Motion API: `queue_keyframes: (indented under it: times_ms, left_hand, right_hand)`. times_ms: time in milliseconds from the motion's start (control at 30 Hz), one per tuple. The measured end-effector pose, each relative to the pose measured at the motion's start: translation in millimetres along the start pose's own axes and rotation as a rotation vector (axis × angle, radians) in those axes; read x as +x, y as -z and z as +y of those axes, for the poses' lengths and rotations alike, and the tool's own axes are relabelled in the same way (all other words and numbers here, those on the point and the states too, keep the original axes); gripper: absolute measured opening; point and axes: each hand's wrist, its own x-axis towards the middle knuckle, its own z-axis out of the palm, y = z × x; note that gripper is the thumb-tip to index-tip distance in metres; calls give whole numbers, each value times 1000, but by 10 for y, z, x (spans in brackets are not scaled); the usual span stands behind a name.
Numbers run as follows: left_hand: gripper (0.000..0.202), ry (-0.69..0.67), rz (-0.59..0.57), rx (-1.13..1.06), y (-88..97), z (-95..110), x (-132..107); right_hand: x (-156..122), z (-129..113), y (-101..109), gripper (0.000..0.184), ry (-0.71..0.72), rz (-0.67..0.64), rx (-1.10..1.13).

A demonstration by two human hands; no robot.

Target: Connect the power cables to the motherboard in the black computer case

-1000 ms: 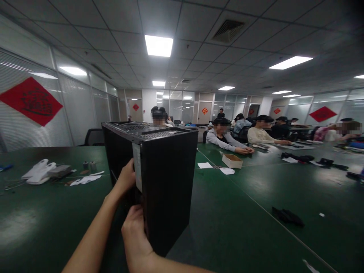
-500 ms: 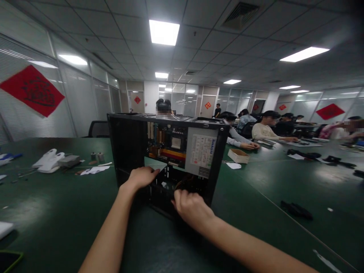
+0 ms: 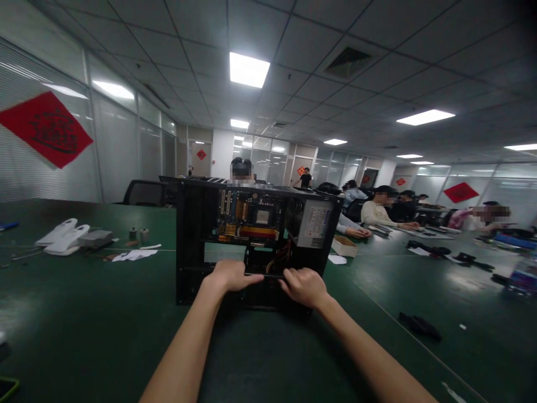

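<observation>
A black computer case stands on the green table, its open side facing me. Inside are a motherboard at the upper middle and a power supply at the upper right, with cables hanging below it. My left hand is closed on a dark crossbar low in the case, thumb lying along it. The same bar is gripped by my right hand, knuckles up, a short way to the right. My fingertips behind the bar are hidden.
White plastic bags, a grey block, metal cylinders and paper lie to the left. To the right are an open box, a black item and a plastic bottle. Several people sit around the tables.
The case has turned to face me more squarely. My left hand has moved right and down onto the crossbar; my right hand has shifted right in view. The camera view has tilted up slightly.
</observation>
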Motion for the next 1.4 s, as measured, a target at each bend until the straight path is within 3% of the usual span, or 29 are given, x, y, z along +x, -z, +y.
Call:
queue_keyframes:
  times_ms: [133,267,767,1000,1167,1267,1400]
  left_hand:
    - [54,-19,-182,1,99,-10,-81]
    - [39,-8,-215,45,124,35,-98]
    - [34,-44,-269,41,191,82,-170]
    - [41,-14,-247,36,155,75,-115]
    - [27,-50,-188,10,102,18,-93]
    - [19,-70,-184,-22,82,-6,-87]
    - [25,-59,-194,-30,59,-11,-66]
  right_hand:
    - [-58,-7,-73,32,14,197,34]
    - [-82,10,-103,35,32,266,44]
    - [-115,7,28,36,29,186,106]
    - [-96,-181,125,34,-180,67,116]
    - [-104,-283,229,30,-286,-15,128]
    - [-58,-244,332,35,-310,-76,252]
    - [293,-156,443,46,-332,-113,727]
